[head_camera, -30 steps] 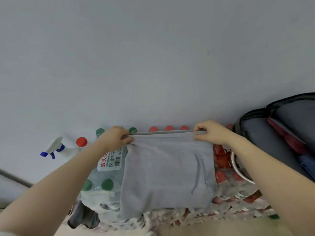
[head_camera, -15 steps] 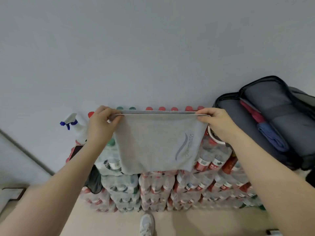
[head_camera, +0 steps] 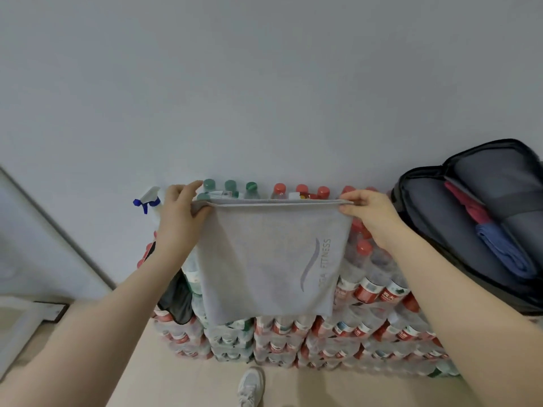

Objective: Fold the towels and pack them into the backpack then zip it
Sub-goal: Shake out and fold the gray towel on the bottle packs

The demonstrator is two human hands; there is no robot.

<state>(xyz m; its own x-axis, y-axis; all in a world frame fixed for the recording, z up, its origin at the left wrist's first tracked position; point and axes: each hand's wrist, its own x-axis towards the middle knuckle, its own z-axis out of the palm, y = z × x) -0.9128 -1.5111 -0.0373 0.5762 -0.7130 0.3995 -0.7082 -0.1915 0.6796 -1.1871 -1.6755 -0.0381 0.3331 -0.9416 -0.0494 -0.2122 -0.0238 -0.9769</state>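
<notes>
The gray towel (head_camera: 267, 259) hangs in the air, folded over so two edges meet along the top. The left hand (head_camera: 179, 210) pinches the top left corner. The right hand (head_camera: 367, 211) pinches the top right corner. Both hands hold it stretched flat in front of stacked packs of water bottles (head_camera: 293, 333).

The backpack (head_camera: 435, 218) lies open on the right, on top of the bottles. A red towel (head_camera: 467, 204) and a blue towel (head_camera: 499, 251) are already inside it.

Here is what could go wrong. The two layers are only held at the corners, so if one hand lets go a bit, a layer could slip and the fold would come apart. The next fold has to happen in the air or on bumpy bottle tops, so the edges may not line up. A dropped towel would land on the floor near the shoe (head_camera: 251, 386). The backpack sits high on a wobbly stack, so a hard push while packing could make it slide. A fat, messy fold could also get stuck in the zip.
</notes>
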